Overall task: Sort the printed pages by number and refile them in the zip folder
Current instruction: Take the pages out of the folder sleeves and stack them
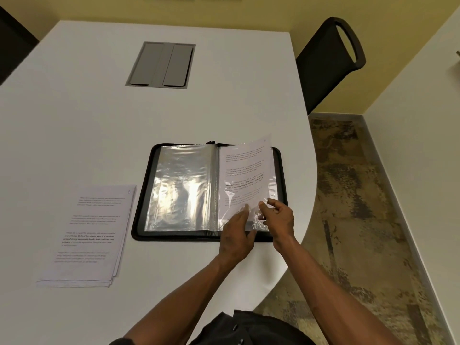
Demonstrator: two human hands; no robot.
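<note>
Two hands (pixel 256 220) — one page (pixel 245 170), one folder (pixel 174 190), one stack (pixel 92 232).

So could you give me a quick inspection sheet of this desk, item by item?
Surface: white table with a grey hatch.
Job's things: zip folder lies open; one printed page partly inside its right-hand sleeve; stack of pages lies apart, left of the folder.
Clutter: nothing seen.
Hands: left hand rests on the sleeve; right hand pinches the sleeve's edge.
Cables: nothing seen.
Surroundings: black chair, yellow wall, patterned floor.
</note>
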